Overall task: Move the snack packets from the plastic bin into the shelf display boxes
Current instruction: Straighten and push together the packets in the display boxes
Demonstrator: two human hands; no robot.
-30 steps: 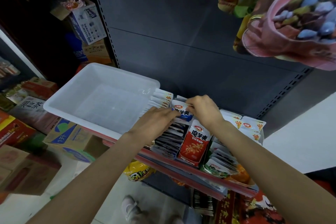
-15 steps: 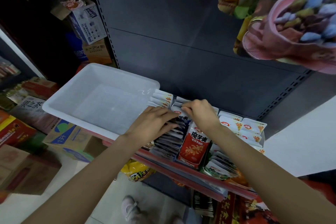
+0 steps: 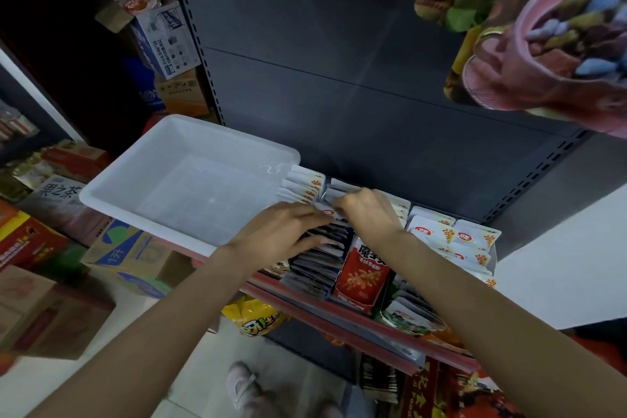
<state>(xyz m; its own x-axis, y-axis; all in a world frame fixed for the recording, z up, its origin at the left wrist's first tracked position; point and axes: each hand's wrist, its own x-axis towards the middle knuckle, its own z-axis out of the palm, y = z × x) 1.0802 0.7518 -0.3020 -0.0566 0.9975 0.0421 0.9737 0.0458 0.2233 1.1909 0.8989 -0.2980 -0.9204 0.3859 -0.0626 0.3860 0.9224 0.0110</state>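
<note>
Risk in the head view lies at the crowded display box [image 3: 356, 282]: the left hand [image 3: 281, 234] presses flat, fingers straight, on the dark packet row [image 3: 315, 258], while the right hand [image 3: 368, 210] curls at the back of that row, apparently pinching a snack packet [image 3: 328, 213]; forcing it in could buckle neighbours or spill them off the shelf edge [image 3: 305, 309]. The plastic bin [image 3: 190, 187] shows no packets. Right fingertips are hidden, so that grip is uncertain; packet print is illegible.
</note>
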